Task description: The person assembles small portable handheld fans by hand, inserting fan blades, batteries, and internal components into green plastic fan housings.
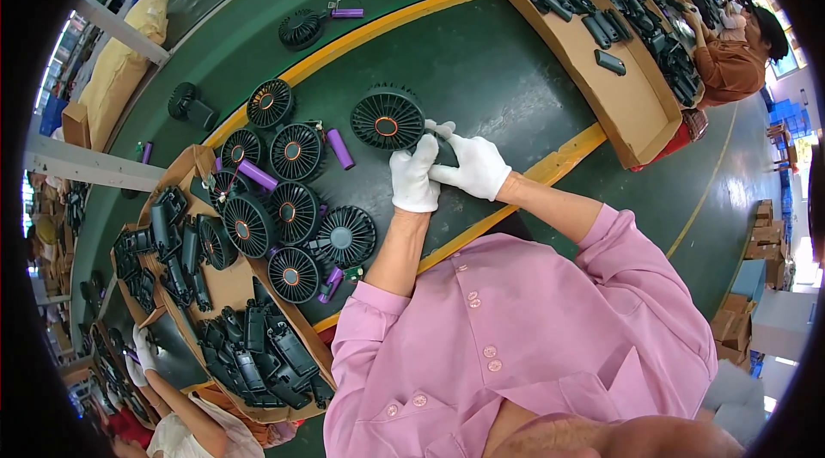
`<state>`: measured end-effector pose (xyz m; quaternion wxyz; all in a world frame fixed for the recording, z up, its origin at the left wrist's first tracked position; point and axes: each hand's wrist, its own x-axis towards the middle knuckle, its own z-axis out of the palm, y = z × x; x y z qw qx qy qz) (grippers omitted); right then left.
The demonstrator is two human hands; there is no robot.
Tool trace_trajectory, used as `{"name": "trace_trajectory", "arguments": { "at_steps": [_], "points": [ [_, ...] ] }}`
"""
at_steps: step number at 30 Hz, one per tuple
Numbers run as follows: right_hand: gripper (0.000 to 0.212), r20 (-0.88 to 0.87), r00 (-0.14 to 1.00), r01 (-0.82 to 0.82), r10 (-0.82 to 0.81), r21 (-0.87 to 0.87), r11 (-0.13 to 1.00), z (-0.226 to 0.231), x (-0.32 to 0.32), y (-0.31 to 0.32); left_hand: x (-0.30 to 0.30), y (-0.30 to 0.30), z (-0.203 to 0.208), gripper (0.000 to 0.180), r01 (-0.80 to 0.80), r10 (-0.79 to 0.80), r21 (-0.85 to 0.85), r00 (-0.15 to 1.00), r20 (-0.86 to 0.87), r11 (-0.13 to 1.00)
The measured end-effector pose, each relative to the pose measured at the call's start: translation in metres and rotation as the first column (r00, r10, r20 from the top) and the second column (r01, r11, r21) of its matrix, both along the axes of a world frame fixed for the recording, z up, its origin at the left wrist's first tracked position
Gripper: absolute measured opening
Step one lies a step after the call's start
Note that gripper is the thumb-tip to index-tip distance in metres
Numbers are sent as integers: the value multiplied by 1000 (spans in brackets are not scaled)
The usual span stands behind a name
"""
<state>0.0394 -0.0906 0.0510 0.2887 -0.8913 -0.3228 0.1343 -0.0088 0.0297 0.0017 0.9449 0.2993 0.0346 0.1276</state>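
Observation:
Both my hands wear white gloves over a dark green conveyor belt (481,71). My left hand (413,176) and my right hand (472,166) meet on the lower right side of a round black fan head (386,119) with an orange centre ring. The part between my fingers is dark and mostly hidden by the gloves. To the left lie several more black fan heads (292,151), some with purple cylindrical battery cells (340,149) attached by wires.
A cardboard tray (225,286) of black plastic handle shells sits at my lower left. Another cardboard tray (627,106) with black parts lies at upper right, beside a seated person in brown (730,63). A second person's gloved hand (142,351) shows at lower left.

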Motion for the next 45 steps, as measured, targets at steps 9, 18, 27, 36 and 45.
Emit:
{"name": "trace_trajectory", "arguments": {
  "at_steps": [9, 18, 27, 36, 45],
  "points": [
    [60, -48, 996, -70, 74, 77, 995, 3, 5, -6, 1, 3, -1, 40, 13, -13, 24, 1000, 24, 1000],
    [30, -565, 815, 81, 126, 327, 942, 19, 13, -12, 5, 5, 14, 46, 40, -39, 49, 999, -4, 998],
    [26, -618, 776, 104, 127, 324, 940, 10, 20, -12, 5, 8, 20, 46, 20, 34, 365, 989, -141, 931],
    [44, -311, 946, 112, 88, 573, 812, 14, 77, 43, 29, 8, -7, 43, -191, 228, 361, 972, -61, 913],
    [51, 416, 906, -90, -78, 369, 925, 24, 204, 228, 23, 1, 5, 41, 39, 56, 392, 973, -226, 919]
  ]
}}
